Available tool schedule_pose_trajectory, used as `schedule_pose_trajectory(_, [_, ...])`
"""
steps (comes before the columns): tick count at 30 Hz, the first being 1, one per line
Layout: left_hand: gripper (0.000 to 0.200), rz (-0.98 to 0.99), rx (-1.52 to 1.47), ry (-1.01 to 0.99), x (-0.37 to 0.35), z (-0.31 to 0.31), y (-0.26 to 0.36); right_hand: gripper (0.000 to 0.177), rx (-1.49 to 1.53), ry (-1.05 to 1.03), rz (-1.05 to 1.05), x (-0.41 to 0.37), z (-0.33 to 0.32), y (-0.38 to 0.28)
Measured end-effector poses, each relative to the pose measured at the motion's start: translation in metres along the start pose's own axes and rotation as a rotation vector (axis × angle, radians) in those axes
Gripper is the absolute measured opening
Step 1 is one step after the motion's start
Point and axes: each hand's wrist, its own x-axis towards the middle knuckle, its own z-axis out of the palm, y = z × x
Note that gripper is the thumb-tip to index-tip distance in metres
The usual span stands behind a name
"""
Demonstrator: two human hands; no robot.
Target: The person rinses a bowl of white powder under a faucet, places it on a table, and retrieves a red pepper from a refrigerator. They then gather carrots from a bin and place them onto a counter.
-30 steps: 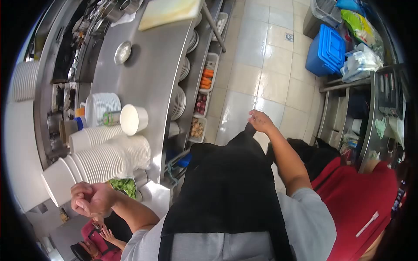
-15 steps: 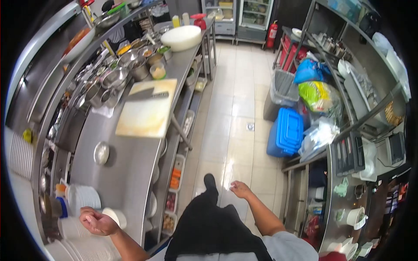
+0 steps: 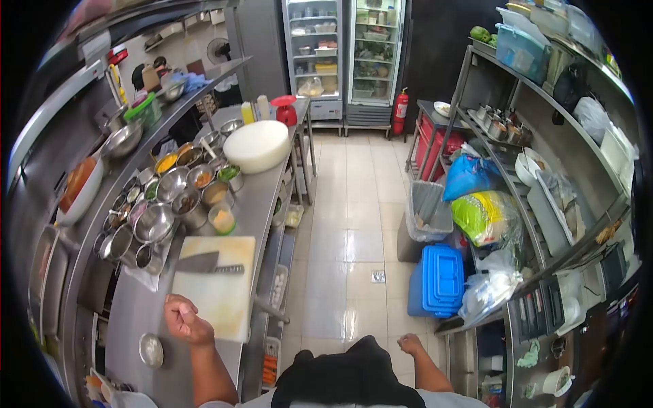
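Note:
My left hand, curled into a loose fist with nothing visible in it, is raised above the counter at the near left corner of the white cutting board. A cleaver with a dark handle lies on the board's far half. Close to my left wrist, a small oval metal dish sits on the steel counter. Over the tiled floor to the right hangs my right hand, its fingers curled in and no object showing. The blue lidded bin is the nearest thing to it.
Several metal bowls and pots crowd the left counter, with a thick round white block beyond. A tiled aisle runs to two glass-door fridges. Along the right stand a grey bin, bags and steel shelving.
My view has moved forward along the aisle and tilted up, showing more of the fridges. My left hand has gone from beside the stacked plates to beside the cutting board.

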Motion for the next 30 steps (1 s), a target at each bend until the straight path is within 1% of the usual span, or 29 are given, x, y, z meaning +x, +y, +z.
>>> schedule_pose_trajectory(1, [0.021, 0.010, -0.005, 0.004, 0.000, 0.016, -0.008, 0.027, 0.006, 0.008, -0.007, 0.013, 0.000, -0.002])
schedule_pose_trajectory(3, [0.021, -0.051, -0.031, -0.026, -0.004, 0.049, -0.023, 0.022, -0.055, -0.065, -0.022, 0.043, -0.005, -0.014])
schedule_pose_trajectory(4, [0.021, -0.137, -0.057, -0.037, -0.011, 0.066, -0.028, 0.023, -0.061, -0.104, -0.035, 0.068, -0.003, -0.013])
schedule_pose_trajectory(5, [0.021, -0.133, -0.048, -0.024, -0.021, 0.082, -0.035, 0.025, -0.070, -0.149, -0.047, 0.092, -0.006, -0.020])
schedule_pose_trajectory(6, [0.020, -0.243, 0.008, -0.114, -0.033, 0.099, -0.044, 0.026, -0.145, -0.234, -0.152, 0.118, -0.011, -0.026])
schedule_pose_trajectory(7, [0.019, -0.358, 0.068, -0.203, -0.042, 0.115, -0.049, 0.029, -0.156, -0.274, -0.304, 0.132, -0.027, -0.046])
schedule_pose_trajectory(8, [0.017, -0.358, 0.186, -0.373, -0.049, 0.134, -0.048, 0.035, -0.280, -0.225, -0.337, 0.155, -0.034, -0.065])
schedule_pose_trajectory(9, [0.016, -0.360, 0.303, -0.540, -0.052, 0.156, -0.048, 0.039, -0.261, -0.283, -0.241, 0.179, -0.042, -0.082])
schedule_pose_trajectory(10, [0.021, -0.555, 0.405, -0.802, -0.055, 0.172, -0.047, 0.036, -0.380, -0.429, -0.296, 0.208, -0.055, -0.102])
schedule_pose_trajectory(11, [0.021, -0.587, 0.433, -0.774, -0.062, 0.183, -0.054, 0.036, -0.409, -0.461, -0.318, 0.227, -0.065, -0.120])
schedule_pose_trajectory(13, [0.037, -0.655, 0.599, -1.356, -0.100, 0.196, -0.080, 0.033, -0.346, -0.431, -0.451, 0.271, -0.097, -0.160])
schedule_pose_trajectory(14, [0.044, -0.768, 0.672, -1.468, -0.124, 0.205, -0.099, 0.032, -0.221, -0.482, -0.440, 0.299, -0.109, -0.173])
schedule_pose_trajectory(15, [0.051, -0.914, 0.721, -1.570, -0.137, 0.210, -0.108, 0.032, -0.323, -0.597, -0.527, 0.324, -0.124, -0.183])
schedule_pose_trajectory(16, [0.054, -0.993, 0.762, -1.447, -0.128, 0.222, -0.091, 0.032, -0.207, -0.614, -0.490, 0.358, -0.134, -0.191])
schedule_pose_trajectory(17, [0.054, -0.873, 0.720, -1.222, -0.140, 0.221, -0.085, 0.032, -0.096, -0.629, -0.434, 0.393, -0.140, -0.200])
schedule_pose_trajectory(18, [0.051, -0.894, 0.758, -1.102, -0.126, 0.232, -0.063, 0.030, -0.109, -0.674, -0.442, 0.422, -0.149, -0.204])
schedule_pose_trajectory(19, [0.048, -1.003, 0.769, -1.036, -0.128, 0.238, -0.057, 0.028, -0.115, -0.709, -0.441, 0.456, -0.159, -0.208])
schedule_pose_trajectory(21, [0.047, -1.183, 0.771, -0.912, -0.121, 0.241, -0.027, 0.013, 0.136, -0.913, -0.047, 0.533, -0.166, -0.210])
schedule_pose_trajectory(22, [0.047, -1.257, 0.791, -0.830, -0.131, 0.232, -0.019, 0.013, 0.052, -0.970, -0.067, 0.571, -0.160, -0.214])
schedule_pose_trajectory(24, [0.047, -1.340, 0.890, -0.735, -0.155, 0.223, 0.006, 0.019, -0.093, -1.448, 0.283, 0.624, -0.149, -0.223])
schedule_pose_trajectory(25, [0.047, -1.387, 0.893, -0.685, -0.168, 0.219, 0.018, 0.023, -0.260, -1.455, -0.155, 0.599, -0.148, -0.244])
schedule_pose_trajectory(26, [0.046, -1.442, 0.930, -0.586, -0.180, 0.212, 0.032, 0.027, -0.548, -1.297, -0.688, 0.583, -0.143, -0.261])
schedule_pose_trajectory(27, [0.046, -1.491, 0.963, -0.488, -0.196, 0.210, 0.050, 0.032, -0.750, -1.022, -1.071, 0.552, -0.142, -0.287])
schedule_pose_trajectory(28, [0.046, -1.530, 0.948, -0.443, -0.209, 0.210, 0.066, 0.038, -0.814, -1.057, -1.179, 0.548, -0.128, -0.304])
schedule_pose_trajectory(29, [0.046, -1.591, 0.993, -0.354, -0.221, 0.207, 0.082, 0.044, -0.870, -1.093, -1.285, 0.539, -0.106, -0.318])
schedule_pose_trajectory(30, [0.046, -1.652, 1.032, -0.268, -0.234, 0.208, 0.098, 0.048, -0.938, -1.114, -1.298, 0.531, -0.078, -0.330])
